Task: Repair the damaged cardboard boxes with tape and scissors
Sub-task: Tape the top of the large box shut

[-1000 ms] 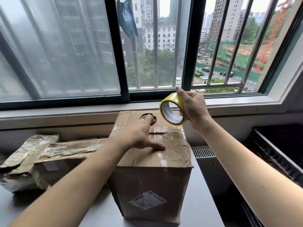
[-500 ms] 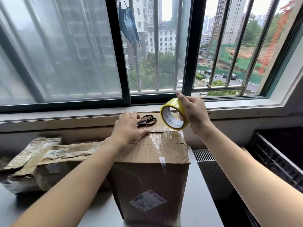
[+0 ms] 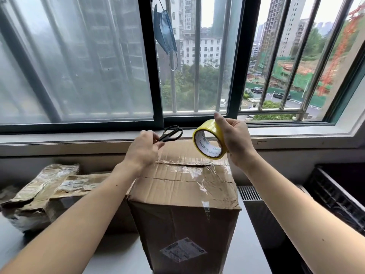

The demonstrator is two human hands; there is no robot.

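Your left hand (image 3: 145, 150) is lifted over the far left part of the box (image 3: 183, 194), and its fingers are curled round the blade end of the black scissors (image 3: 171, 133); the handles point away from you, up toward the sill (image 3: 286, 138); the scissors are off the box and in the air. Your right hand (image 3: 235, 141) grips the yellow tape roll (image 3: 209, 142), with the thumb over the top of the roll and the fingers behind it; the roll is held upright above the far right edge of the box, with its open core turned to you, and the words MADE IN CHINA are readable inside the core. The two hands are apart, with the scissors handles between them. The box stands upright on the grey table (image 3: 248, 244), close against the wall under the window (image 3: 197, 56); its top flaps are creased and torn, and clear tape runs across the seam and a little down the front face; a worn label (image 3: 182, 250) is on the front. At the left of the box, touching it, lies a flattened second box (image 3: 47, 192), much crushed and wrapped with old tape. A blue mask (image 3: 165, 36) hangs at the window frame; a dark crate (image 3: 335, 194) is at the right.
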